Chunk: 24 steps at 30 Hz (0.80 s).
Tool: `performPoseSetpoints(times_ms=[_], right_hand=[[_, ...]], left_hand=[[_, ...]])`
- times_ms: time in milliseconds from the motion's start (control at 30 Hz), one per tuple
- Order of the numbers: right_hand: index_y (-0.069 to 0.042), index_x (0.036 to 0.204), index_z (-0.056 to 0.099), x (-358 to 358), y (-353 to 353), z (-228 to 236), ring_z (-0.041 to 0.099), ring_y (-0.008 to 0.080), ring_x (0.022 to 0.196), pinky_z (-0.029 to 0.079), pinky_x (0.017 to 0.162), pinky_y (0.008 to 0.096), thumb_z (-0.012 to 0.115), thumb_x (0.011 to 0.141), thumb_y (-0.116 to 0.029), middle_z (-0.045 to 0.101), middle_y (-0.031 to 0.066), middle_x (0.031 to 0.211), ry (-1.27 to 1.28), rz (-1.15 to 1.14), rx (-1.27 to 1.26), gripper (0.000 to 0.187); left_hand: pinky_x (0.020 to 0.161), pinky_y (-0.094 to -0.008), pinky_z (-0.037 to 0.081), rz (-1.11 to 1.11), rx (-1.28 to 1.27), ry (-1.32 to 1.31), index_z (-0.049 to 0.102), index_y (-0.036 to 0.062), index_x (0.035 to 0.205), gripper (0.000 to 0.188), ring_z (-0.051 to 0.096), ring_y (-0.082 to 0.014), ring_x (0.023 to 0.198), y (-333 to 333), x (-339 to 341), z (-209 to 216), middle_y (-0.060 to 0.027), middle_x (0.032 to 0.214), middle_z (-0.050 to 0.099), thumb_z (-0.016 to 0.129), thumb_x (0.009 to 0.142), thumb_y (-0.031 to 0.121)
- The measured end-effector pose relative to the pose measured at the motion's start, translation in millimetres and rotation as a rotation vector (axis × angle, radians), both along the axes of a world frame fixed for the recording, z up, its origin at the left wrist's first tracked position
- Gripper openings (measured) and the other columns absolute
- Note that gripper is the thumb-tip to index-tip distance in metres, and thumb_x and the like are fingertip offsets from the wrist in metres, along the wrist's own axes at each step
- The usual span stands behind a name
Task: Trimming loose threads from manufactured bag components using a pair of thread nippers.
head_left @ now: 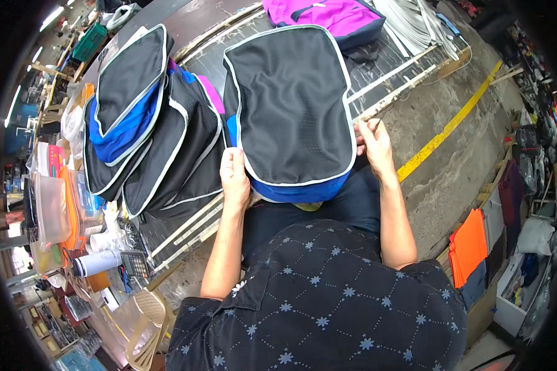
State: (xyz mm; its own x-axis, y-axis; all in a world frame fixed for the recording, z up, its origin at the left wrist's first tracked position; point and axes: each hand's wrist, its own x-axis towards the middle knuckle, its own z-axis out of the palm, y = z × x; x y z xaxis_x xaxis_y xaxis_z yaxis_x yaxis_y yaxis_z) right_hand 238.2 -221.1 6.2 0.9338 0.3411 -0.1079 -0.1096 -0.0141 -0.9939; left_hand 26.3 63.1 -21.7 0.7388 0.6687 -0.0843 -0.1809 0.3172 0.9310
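A black and blue bag (291,105) with light grey piping lies in front of me, black panel up, its near end over the table edge and my lap. My left hand (234,176) is closed on its left edge, near the close corner, thumb along the piping. Beside the right edge, my right hand (374,142) is closed in a pinch, fingertips close to the piping. Whatever is between those fingertips is too small to make out. Left of this bag is a pile of similar black and blue bags (161,136).
A magenta and dark bag (328,18) and white strips (408,25) lie at the table's far side. At left are a clear plastic bin (51,204), a bottle (98,264), a calculator (135,264) and a beige chair (148,315). Orange sheets (468,247) stand at right.
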Motion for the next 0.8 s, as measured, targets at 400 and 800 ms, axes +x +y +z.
performPoseSetpoints(times_ms=[400, 800], right_hand=[[-0.012, 0.100, 0.043, 15.7, 31.9, -0.3, 0.058, 0.0084, 0.090, 0.051, 0.084, 0.0234, 0.068, 0.095, 0.013, 0.063, 0.0021, 0.103, -0.359, -0.178, 0.113, 0.036], [-0.011, 0.076, 0.045, 16.4, -16.3, 31.2, 0.041, 0.0048, 0.073, 0.035, 0.062, 0.0270, 0.083, 0.098, -0.017, 0.043, -0.0080, 0.076, -0.425, -0.004, -0.354, 0.045]], left_hand=[[0.075, -0.0265, 0.052, 0.088, -0.083, -0.053, 0.064, 0.0101, 0.104, 0.019, 0.063, -0.0079, 0.081, -9.9, 2.5, -12.8, 0.0032, 0.091, 0.067, 0.060, 0.117, 0.024], [0.111, -0.0331, 0.050, -0.121, 0.594, 0.275, 0.062, -0.0047, 0.143, 0.040, 0.068, -0.0197, 0.123, -18.6, -20.7, 33.9, -0.0110, 0.132, 0.072, 0.066, 0.103, -0.001]])
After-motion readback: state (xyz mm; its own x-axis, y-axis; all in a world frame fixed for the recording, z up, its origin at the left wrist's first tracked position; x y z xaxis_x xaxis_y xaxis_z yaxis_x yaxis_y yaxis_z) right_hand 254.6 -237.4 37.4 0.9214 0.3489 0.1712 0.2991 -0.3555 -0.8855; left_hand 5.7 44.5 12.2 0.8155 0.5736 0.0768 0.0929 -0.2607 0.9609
